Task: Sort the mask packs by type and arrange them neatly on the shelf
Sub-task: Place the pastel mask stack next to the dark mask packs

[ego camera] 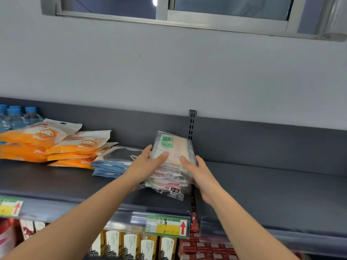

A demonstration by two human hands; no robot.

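We log the stack of clear plastic mask packs (pixel 173 166), its top pack bearing a green FACE MASK label, on the dark grey shelf (pixel 56 177), near the slotted metal upright (pixel 192 124). The stack lies directly between our two hands, with the left hand (pixel 146 164) on its left flank and the right hand (pixel 201 173) on its right flank, both about equally near. The left fingers (pixel 148 150) run along the left edge and the thumb rests on the top pack. The right thumb also lies on top, and the other right fingers go round the right edge, their tips hidden. We read both hands as grasping the stack, neither released. Its long axis runs away from us, front to back, with the near end skewed slightly to our right, and the lowest pack juts toward the shelf lip. The top pack is tipped up at the rear. Just left sits a pile of blue-edged flat packs (pixel 110 167); farther left are heaps of orange printed pouches (pixel 47 143). Our judgement is that the next move calls for squeezing inward from both flanks and turning the near end left, to square the stack with the back panel.
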